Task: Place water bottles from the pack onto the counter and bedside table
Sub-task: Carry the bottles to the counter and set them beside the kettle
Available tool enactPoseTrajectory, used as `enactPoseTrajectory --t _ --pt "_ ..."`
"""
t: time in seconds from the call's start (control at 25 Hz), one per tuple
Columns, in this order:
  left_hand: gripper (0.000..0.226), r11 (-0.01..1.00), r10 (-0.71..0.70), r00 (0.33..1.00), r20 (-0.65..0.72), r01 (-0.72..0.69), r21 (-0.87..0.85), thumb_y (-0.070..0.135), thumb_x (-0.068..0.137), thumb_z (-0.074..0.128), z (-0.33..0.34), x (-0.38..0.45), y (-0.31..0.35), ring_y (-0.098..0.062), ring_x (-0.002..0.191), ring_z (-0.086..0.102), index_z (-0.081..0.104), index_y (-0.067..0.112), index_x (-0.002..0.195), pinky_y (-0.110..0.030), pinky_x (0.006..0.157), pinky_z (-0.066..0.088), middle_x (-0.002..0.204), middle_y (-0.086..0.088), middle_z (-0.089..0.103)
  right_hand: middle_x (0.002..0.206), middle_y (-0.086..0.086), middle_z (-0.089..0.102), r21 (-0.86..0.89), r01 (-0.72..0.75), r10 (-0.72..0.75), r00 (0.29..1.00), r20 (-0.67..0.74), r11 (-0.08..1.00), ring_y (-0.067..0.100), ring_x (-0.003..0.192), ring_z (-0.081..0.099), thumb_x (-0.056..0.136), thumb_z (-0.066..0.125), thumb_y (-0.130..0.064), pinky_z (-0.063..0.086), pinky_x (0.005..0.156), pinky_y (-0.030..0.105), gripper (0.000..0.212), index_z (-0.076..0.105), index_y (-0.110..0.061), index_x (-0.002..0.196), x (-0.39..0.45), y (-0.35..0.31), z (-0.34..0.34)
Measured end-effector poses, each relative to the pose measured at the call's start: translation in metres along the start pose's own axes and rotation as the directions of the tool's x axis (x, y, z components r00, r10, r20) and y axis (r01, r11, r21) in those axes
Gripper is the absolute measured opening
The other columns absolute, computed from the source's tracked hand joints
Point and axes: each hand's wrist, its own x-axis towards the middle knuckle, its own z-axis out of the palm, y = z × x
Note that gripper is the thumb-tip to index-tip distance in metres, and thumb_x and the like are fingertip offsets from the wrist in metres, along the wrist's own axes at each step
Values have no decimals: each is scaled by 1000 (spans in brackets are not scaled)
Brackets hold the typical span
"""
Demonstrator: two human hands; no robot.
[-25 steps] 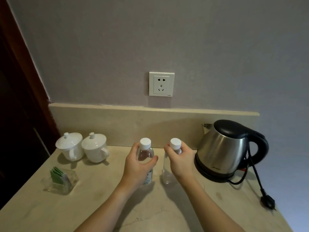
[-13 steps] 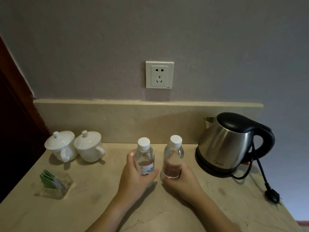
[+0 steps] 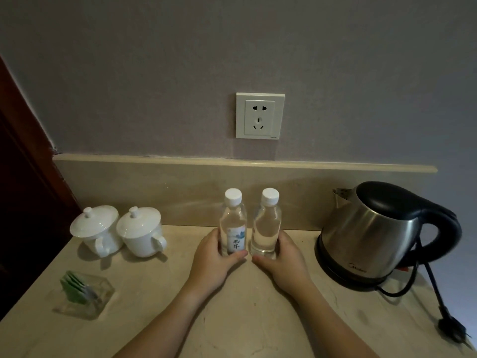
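1. Two small clear bottles with white caps stand upright on the counter, side by side, just in front of the backsplash and straight below the socket.
2. The left bottle shows a pale label with dark characters, facing out; the right bottle shows only clear water.
3. The left hand curls round the foot of the left bottle, thumb across the front below the label, fingers hidden behind.
4. The right hand curls round the foot of the right bottle, thumb lying low in front, fingers wrapped on the far side.
5. Both grips sit low, so necks and caps rise free above the hands.
6. Left of the bottles stand two lidded cups; nearer, a glass dish holds green sachets.
7. Right of the bottles sits a steel kettle, its cord and plug lying loose on the counter.
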Motion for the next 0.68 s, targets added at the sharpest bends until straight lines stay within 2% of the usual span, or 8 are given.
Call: enactPoseTrajectory --t 0.08,0.2,0.32,0.52,0.68 --pt "48 1000 15 1000 -3 -15 -10 40 67 85 3 16 -2 1 94 66 57 42 106 -30 83 58 102 17 70 108 -25 60 -39 -10 9 1000 -26 999 -1 97 60 68 78 -48 51 79 24 63 48 -41 123 9 -1 4" --pt "48 1000 29 1000 -2 -29 -6 42 68 84 7 28 -6 5 94 64 55 46 106 -30 85 58 102 21 67 117 -20 60 -107 -49 44 998 -49 993 5 100 59 69 75 -55 52 81 31 66 45 -40 126 19 -3 6" --pt "47 999 40 999 -6 -40 6 42 69 84 9 32 -8 5 96 63 54 51 103 -31 86 58 103 22 66 118 -16 59 -141 -72 63 996 -68 987 8 100 58 69 72 -56 51 80 32 63 44 -38 122 24 -4 8" --pt "60 998 48 999 -18 -49 -37 36 71 85 9 33 -10 1 103 64 51 38 120 -31 89 57 114 17 67 112 -25 57 -31 -66 64 996 -63 997 -1 94 55 72 71 -49 50 80 27 60 43 -47 125 19 -1 6" --pt "56 996 67 998 -18 -68 -62 30 73 85 9 32 -8 5 103 63 52 43 117 -26 89 55 113 20 67 105 -21 62 -60 -135 126 982 -140 989 2 92 58 64 71 -61 54 77 32 53 42 -48 107 23 -5 15"
